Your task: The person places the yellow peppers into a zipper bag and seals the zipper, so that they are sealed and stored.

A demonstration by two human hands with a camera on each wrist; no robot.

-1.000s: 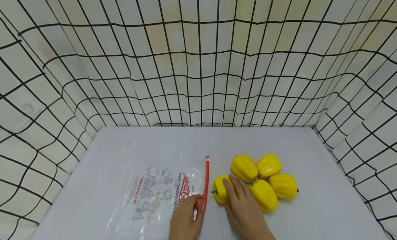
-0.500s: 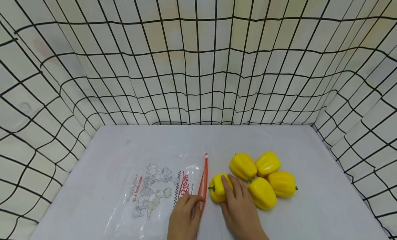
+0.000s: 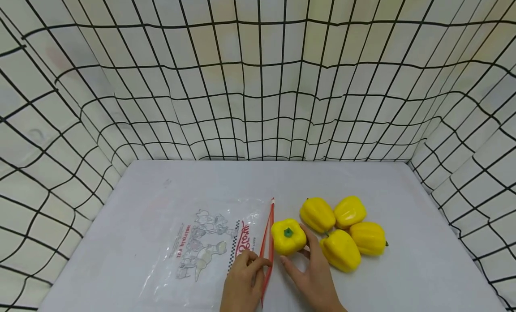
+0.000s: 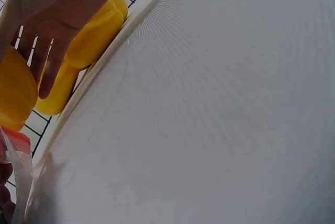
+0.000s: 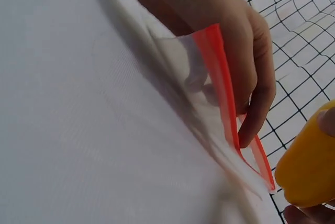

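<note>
A clear plastic bag with a cartoon print lies flat on the white table. Its red zip strip faces right. My left hand pinches the strip's upper lip, and in the right wrist view the red strip is parted into a narrow mouth under the left hand. My right hand grips a yellow pepper, stem end up, right beside the bag mouth. That pepper shows at the right wrist view's edge.
Several more yellow peppers lie clustered just right of my right hand, also seen as peppers in the left wrist view. Grid-patterned cloth walls close off the table at the back and both sides.
My right hand has curled round the nearest pepper, turned it stem up and brought it to the bag mouth. My left hand has lifted the strip's upper lip, parting the zip.
</note>
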